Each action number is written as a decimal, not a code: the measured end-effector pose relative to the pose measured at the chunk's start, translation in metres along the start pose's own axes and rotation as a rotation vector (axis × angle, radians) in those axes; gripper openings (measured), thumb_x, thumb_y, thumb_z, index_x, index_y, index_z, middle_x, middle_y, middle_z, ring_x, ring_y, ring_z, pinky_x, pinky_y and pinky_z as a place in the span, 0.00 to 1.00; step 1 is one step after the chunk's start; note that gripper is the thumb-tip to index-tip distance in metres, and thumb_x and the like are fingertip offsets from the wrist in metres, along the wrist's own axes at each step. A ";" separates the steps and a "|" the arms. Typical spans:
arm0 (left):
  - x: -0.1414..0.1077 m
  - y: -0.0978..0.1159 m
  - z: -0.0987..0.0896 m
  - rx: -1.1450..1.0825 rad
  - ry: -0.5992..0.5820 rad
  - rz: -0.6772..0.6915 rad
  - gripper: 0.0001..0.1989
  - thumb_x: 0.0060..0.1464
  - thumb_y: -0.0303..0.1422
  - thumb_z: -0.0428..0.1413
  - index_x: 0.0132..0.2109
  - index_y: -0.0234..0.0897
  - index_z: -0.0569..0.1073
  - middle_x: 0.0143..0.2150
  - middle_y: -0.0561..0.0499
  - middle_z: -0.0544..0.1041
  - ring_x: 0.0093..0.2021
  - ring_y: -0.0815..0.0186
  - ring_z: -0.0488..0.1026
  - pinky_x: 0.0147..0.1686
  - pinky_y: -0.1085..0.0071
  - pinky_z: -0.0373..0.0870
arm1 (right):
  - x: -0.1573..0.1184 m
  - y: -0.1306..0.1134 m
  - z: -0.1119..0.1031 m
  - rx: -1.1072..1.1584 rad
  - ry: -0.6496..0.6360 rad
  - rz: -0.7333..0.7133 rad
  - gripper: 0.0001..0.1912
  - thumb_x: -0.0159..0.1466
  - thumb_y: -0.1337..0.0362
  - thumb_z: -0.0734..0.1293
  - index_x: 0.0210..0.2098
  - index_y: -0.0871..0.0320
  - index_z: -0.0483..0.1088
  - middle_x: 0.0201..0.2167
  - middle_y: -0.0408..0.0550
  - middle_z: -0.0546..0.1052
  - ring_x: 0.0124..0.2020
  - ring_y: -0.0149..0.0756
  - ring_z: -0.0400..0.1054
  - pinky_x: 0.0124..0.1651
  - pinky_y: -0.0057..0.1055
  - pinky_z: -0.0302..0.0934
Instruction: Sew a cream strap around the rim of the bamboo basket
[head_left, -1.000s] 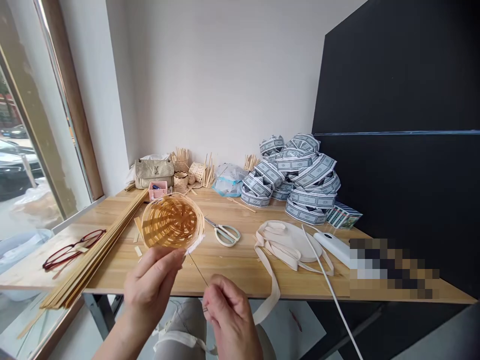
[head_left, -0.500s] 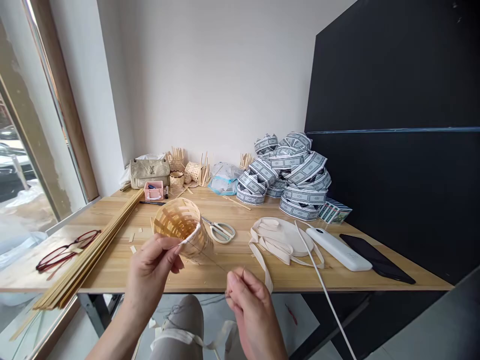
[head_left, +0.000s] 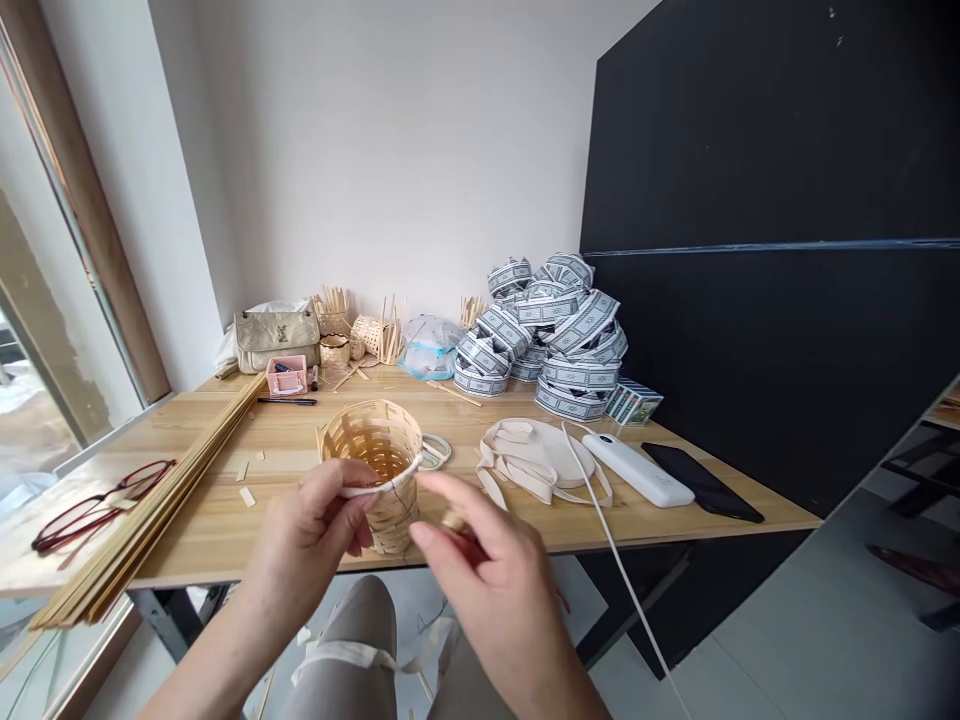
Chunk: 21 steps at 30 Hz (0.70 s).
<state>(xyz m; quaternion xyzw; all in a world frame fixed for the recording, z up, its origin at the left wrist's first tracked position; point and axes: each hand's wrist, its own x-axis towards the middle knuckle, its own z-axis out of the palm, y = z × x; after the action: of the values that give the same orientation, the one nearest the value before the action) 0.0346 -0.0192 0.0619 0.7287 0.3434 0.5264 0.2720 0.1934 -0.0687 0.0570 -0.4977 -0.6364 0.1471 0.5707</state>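
Note:
A woven bamboo basket [head_left: 375, 440] stands on the table before me, its open mouth tilted toward me. White edging [head_left: 405, 474] runs along the near part of its rim. My left hand [head_left: 337, 505] is closed, pinching the rim and edging between thumb and fingers. Dark thin thread [head_left: 403, 500] hangs from the edging down the basket's side. My right hand [head_left: 480, 550] is just right of the basket, thumb and index finger apart, the index fingertip near the rim. Its other fingers are curled, with a small tan band [head_left: 454, 521] there that I cannot make out clearly.
Scissors [head_left: 435, 452] lie behind the basket. At right are coiled cream tape [head_left: 525, 460], a white power bank [head_left: 637, 470] and a phone [head_left: 701, 482]. Bamboo strips [head_left: 172, 480] and red glasses [head_left: 97, 505] lie left. Patterned ribbon rolls [head_left: 570, 370] are piled at the back.
My right hand has moved up and left to the basket rim, and its thumb and index finger have spread. The thread, taut before, now hangs slack. The view has turned slightly right.

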 end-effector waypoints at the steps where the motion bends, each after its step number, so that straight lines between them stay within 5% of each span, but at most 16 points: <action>1: -0.001 0.002 0.002 -0.022 -0.017 -0.014 0.02 0.50 0.31 0.53 0.33 0.39 0.71 0.16 0.57 0.71 0.14 0.70 0.68 0.14 0.78 0.67 | 0.003 -0.006 0.003 0.009 -0.084 -0.016 0.16 0.58 0.68 0.62 0.45 0.56 0.71 0.25 0.41 0.72 0.21 0.27 0.60 0.23 0.23 0.54; 5: -0.003 0.009 0.008 -0.028 -0.094 -0.030 0.01 0.52 0.31 0.52 0.32 0.40 0.68 0.17 0.56 0.72 0.16 0.69 0.70 0.16 0.77 0.69 | 0.015 -0.015 0.006 -0.029 -0.280 -0.014 0.14 0.59 0.74 0.59 0.41 0.56 0.71 0.25 0.40 0.72 0.25 0.27 0.62 0.28 0.22 0.54; 10: -0.006 0.008 0.006 0.033 -0.143 0.019 0.05 0.54 0.29 0.49 0.38 0.41 0.68 0.19 0.56 0.72 0.16 0.70 0.70 0.16 0.78 0.68 | 0.024 -0.009 -0.003 -0.075 -0.315 -0.042 0.08 0.60 0.71 0.59 0.26 0.58 0.67 0.19 0.36 0.62 0.21 0.26 0.54 0.25 0.23 0.48; 15: -0.008 -0.002 -0.004 0.336 0.158 0.254 0.10 0.53 0.31 0.53 0.44 0.41 0.71 0.42 0.46 0.75 0.17 0.76 0.66 0.17 0.78 0.66 | 0.035 -0.002 -0.008 -0.054 -0.323 0.011 0.05 0.59 0.68 0.61 0.28 0.57 0.67 0.17 0.36 0.60 0.20 0.26 0.51 0.23 0.24 0.45; 18: -0.008 -0.012 -0.008 0.475 0.221 0.277 0.09 0.50 0.34 0.55 0.41 0.40 0.70 0.32 0.51 0.74 0.21 0.71 0.68 0.21 0.76 0.67 | 0.041 0.002 -0.009 -0.052 -0.331 0.028 0.06 0.59 0.66 0.60 0.28 0.57 0.68 0.17 0.36 0.60 0.20 0.27 0.51 0.23 0.24 0.45; 21: -0.005 -0.018 -0.008 0.432 0.110 0.184 0.02 0.50 0.32 0.53 0.33 0.40 0.68 0.26 0.54 0.73 0.26 0.67 0.71 0.26 0.73 0.69 | 0.046 0.003 -0.012 -0.062 -0.341 0.016 0.06 0.59 0.66 0.60 0.28 0.58 0.68 0.18 0.37 0.62 0.22 0.27 0.54 0.25 0.24 0.47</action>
<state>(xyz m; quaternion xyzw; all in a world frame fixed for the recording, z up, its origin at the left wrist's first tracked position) 0.0226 -0.0119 0.0477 0.7685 0.3946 0.5020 0.0418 0.2118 -0.0354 0.0851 -0.4879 -0.7242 0.2143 0.4377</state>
